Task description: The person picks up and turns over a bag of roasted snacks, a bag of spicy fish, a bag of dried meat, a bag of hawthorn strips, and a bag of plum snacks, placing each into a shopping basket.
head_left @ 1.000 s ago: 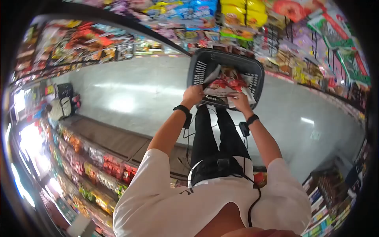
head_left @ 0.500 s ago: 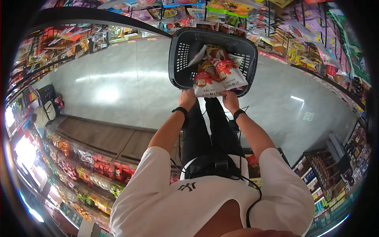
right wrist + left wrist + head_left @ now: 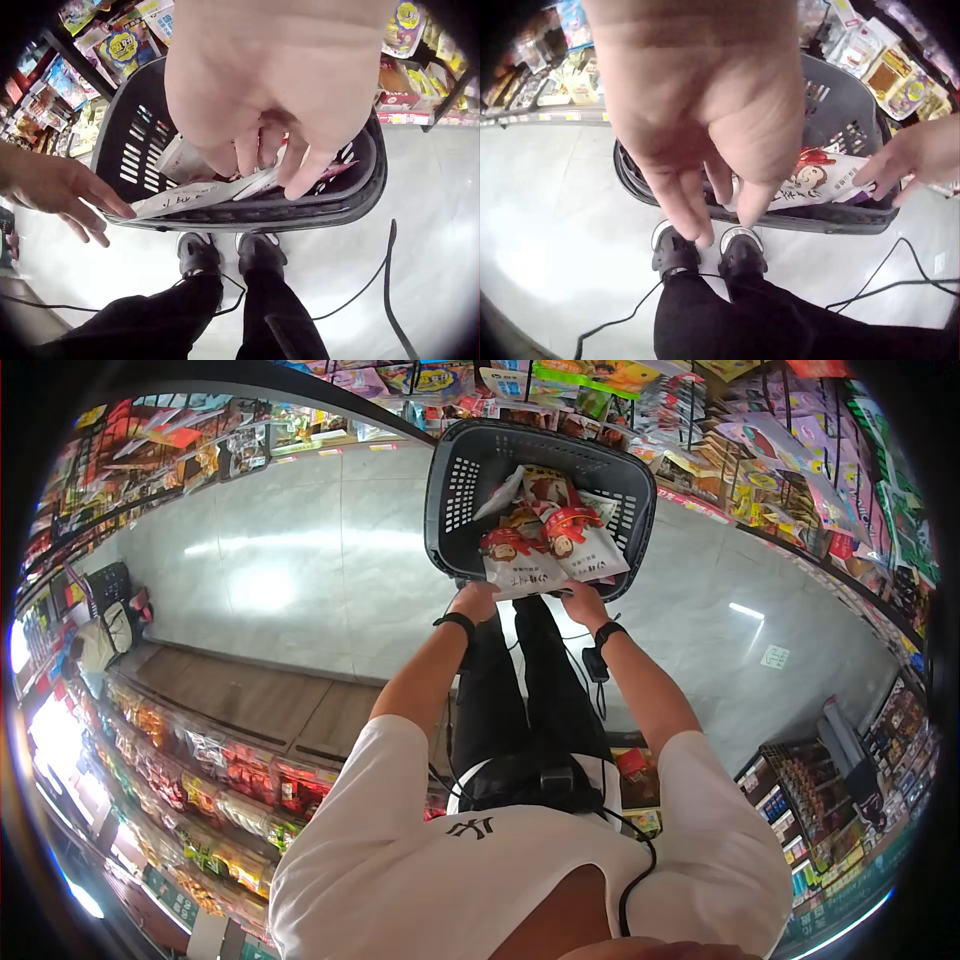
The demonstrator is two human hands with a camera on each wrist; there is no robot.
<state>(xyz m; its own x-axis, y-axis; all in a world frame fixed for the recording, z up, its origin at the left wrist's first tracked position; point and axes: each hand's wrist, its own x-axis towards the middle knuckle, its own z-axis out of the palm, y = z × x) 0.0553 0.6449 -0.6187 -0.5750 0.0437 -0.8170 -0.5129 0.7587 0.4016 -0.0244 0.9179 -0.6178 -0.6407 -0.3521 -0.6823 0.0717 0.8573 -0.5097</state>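
A dark grey shopping basket (image 3: pixel 550 448) holds several white-and-red snack bags with a cartoon child's face. The nearest snack bag (image 3: pixel 516 572) lies at the near rim, its white edge stretched between the two hands. My left hand (image 3: pixel 475 601) pinches that edge at the left corner; in the left wrist view the fingers partly hide it. At the right end, my right hand (image 3: pixel 585 604) pinches the same edge, its fingertips over the near rim in the right wrist view. A second snack bag (image 3: pixel 585 550) lies beside it to the right.
Racks of packaged snacks (image 3: pixel 770 470) run behind the basket and around to the right. Lower left stands another snack shelf (image 3: pixel 230 800). Pale floor tiles (image 3: pixel 330 570) lie between them. Cables (image 3: pixel 352 289) hang near the legs. Someone with bags (image 3: pixel 105 630) is at far left.
Both hands have drawn the nearest bag's edge toward the body, over the near rim, and its printed front now shows flatter. The basket sits higher and farther left in the head view.
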